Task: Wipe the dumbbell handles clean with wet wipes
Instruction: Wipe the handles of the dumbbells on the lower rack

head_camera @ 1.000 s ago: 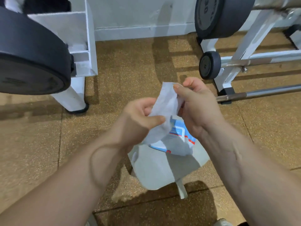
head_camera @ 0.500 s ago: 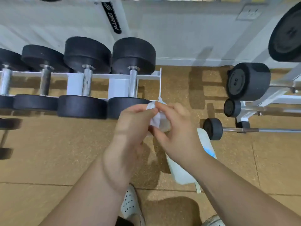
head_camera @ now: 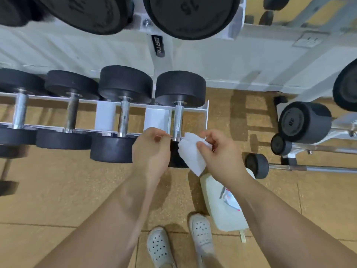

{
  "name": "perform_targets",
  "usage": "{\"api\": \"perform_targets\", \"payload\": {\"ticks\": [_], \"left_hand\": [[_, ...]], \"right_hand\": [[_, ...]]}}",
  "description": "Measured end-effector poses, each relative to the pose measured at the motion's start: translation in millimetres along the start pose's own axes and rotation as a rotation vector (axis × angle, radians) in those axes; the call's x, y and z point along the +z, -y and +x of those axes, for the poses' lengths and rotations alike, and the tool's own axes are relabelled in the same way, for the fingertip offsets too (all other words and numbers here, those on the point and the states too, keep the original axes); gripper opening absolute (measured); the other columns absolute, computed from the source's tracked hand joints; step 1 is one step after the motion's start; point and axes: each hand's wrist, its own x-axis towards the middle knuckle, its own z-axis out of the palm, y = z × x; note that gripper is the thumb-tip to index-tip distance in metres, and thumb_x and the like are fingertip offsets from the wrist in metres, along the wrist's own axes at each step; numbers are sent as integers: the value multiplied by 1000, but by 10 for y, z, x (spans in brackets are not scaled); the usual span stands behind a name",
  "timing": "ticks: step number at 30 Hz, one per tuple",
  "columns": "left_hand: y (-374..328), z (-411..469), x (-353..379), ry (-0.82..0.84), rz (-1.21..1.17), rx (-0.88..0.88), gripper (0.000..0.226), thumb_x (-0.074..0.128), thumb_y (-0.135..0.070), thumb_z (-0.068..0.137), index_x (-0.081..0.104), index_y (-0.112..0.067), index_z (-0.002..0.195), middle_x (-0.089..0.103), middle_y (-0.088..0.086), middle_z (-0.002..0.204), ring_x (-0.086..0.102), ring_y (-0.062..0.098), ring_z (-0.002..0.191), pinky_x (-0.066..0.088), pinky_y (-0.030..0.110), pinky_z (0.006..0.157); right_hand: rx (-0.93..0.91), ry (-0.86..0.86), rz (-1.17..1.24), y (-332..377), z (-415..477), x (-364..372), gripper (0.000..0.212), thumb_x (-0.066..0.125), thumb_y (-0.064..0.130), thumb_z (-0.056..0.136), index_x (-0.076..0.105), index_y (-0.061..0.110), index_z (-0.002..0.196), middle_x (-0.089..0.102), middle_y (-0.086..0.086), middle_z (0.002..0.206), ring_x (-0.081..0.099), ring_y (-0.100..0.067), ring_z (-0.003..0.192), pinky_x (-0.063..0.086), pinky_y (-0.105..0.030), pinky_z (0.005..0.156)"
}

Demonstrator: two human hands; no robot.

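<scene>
My right hand pinches a white wet wipe that hangs folded in front of the low rack. My left hand is just left of the wipe, fingers curled and apart from it, holding nothing that I can see. Behind both hands lies the rightmost dumbbell, its steel handle running away from me between black heads. Further dumbbells lie in a row to its left on the white rack. A white wipes pack hangs below my right wrist.
Heavier dumbbells sit on the upper tier overhead. A second rack with a dumbbell marked 30 and barbells stands at the right. The floor is brown rubber tile. My feet in white clogs are below.
The view has swung up from the floor to the dumbbell rack. My hands were both on the wipe; now they have parted, the left has let go and the right holds the wipe.
</scene>
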Motion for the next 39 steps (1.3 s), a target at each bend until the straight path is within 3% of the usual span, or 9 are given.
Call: {"api": "perform_targets", "payload": {"ticks": [2,6,11,17,23,29,31,35,39], "left_hand": [[143,299,201,-92,123,72,13,58,-30,95,67,-24,101,69,-6,102,63,20,100,45,30,83],[326,823,625,-44,247,152,25,50,-37,99,65,-24,115,58,-4,112,56,26,109,49,41,95],[700,1027,875,-195,370,148,33,41,-37,96,66,-15,90,60,3,92,54,30,96,46,41,80],[721,1017,876,-191,310,210,29,39,-39,89,59,-20,80,51,-4,81,51,27,91,42,38,79],[707,1023,887,-197,285,217,32,33,-43,86,56,-24,74,57,-4,78,52,24,86,45,39,78],[714,1023,886,-205,303,224,39,29,-48,86,57,-22,76,58,-4,79,51,23,88,43,38,80],[721,1026,893,-210,293,217,34,30,-47,85,53,-25,74,56,-6,78,51,23,87,43,38,78],[729,1021,892,-213,289,225,30,31,-43,86,51,-27,72,52,-9,74,49,21,84,42,37,77],[734,1016,899,-216,297,248,33,30,-46,86,53,-27,72,53,-9,75,50,20,85,42,37,78]], "right_hand": [[83,28,58,-205,257,53,17,63,19,93,59,35,100,59,11,76,55,1,70,39,-10,56],[59,-6,51,-547,787,185,18,59,21,95,64,37,88,67,8,84,54,-10,63,42,-22,54],[-153,-50,-46,-732,1297,381,13,62,19,95,71,29,94,55,24,85,55,7,73,35,-4,68],[-314,326,-122,-930,1712,854,34,63,20,96,66,15,129,54,7,97,57,-8,86,47,-21,85],[-430,194,-113,-1122,1841,1048,25,75,23,86,77,19,110,52,12,82,54,-6,70,47,-22,72],[-585,427,-168,-1246,1584,966,19,77,17,85,79,19,104,70,4,84,66,-13,78,55,-28,73],[-594,377,-173,-1216,1660,982,17,72,17,88,79,19,104,72,3,87,67,-15,81,53,-24,76],[-438,27,-94,-1095,1993,1074,18,66,20,92,79,18,104,74,0,84,68,-18,79,54,-31,76],[-472,220,-97,-1194,1746,1010,21,63,22,96,76,20,112,70,5,83,65,-15,80,53,-37,76]]}}
